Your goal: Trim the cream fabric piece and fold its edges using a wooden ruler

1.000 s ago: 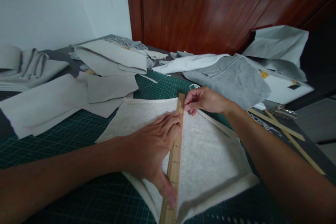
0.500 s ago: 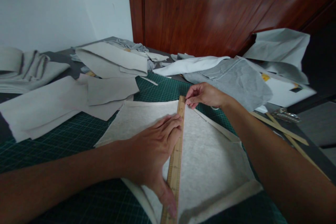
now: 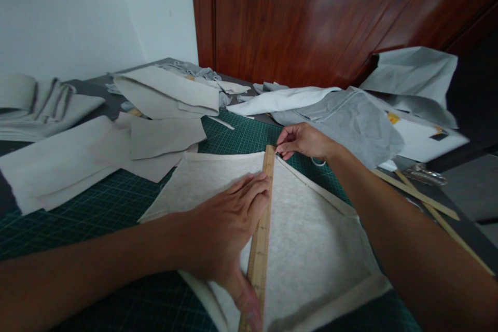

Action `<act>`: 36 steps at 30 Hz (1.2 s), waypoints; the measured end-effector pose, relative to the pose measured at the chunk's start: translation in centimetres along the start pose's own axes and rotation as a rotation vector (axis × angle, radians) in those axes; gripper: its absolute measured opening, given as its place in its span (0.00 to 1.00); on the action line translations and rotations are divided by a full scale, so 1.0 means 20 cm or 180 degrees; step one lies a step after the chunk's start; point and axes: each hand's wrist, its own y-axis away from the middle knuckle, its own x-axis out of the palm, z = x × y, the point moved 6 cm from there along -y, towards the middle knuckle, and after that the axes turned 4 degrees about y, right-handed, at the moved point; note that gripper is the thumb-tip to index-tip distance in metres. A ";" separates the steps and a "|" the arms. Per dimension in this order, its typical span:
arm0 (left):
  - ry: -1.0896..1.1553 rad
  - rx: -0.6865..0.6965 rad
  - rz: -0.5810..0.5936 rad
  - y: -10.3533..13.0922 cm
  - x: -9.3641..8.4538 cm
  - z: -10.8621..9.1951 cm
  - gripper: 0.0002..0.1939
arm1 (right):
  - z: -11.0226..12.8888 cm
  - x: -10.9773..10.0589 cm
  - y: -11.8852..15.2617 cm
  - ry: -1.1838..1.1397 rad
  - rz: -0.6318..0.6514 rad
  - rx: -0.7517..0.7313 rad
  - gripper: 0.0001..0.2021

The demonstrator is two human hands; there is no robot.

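A wooden ruler (image 3: pixel 262 233) lies lengthwise over an off-white fabric piece (image 3: pixel 311 238) with folded edges. My left hand (image 3: pixel 229 223) lies over the ruler and the fabric, its fingers and thumb stretched apart and pressing on the ruler. At the ruler's far end, my right hand (image 3: pixel 293 141) is closed in a pinch by the fabric's top corner. A small dark tip shows at its fingertips, but what it holds is too hidden to name. Beneath the fabric is a green cutting mat (image 3: pixel 241 135) with grid lines.
Off-white fabric pieces (image 3: pixel 66 158) overlap on the left, beside a folded stack (image 3: pixel 46 104). Grey cloth (image 3: pixel 342 122) and a white roll of cloth (image 3: pixel 288 99) lie at the back. Thin wooden strips (image 3: pixel 420 194) cross at the right. A brown wooden panel (image 3: pixel 311 21) stands behind.
The view has shifted slightly. The fabric's right folded edge now shows closer to the ruler's end at my right fingertips. My left hand stays on the ruler.
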 end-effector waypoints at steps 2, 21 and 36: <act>-0.0009 0.0014 0.0041 0.00 0.00 0.00 0.76 | 0.00 -0.01 -0.01 0.0032 -0.0088 -0.0009 0.18; -0.0231 0.0036 0.0100 -0.04 0.01 0.01 0.77 | 0.21 -0.05 0.49 0.0086 -0.1100 -0.0451 0.25; -0.0528 -0.0088 0.0383 -0.05 0.01 0.00 0.71 | 0.19 0.51 1.16 0.2176 -0.0775 -0.0551 0.09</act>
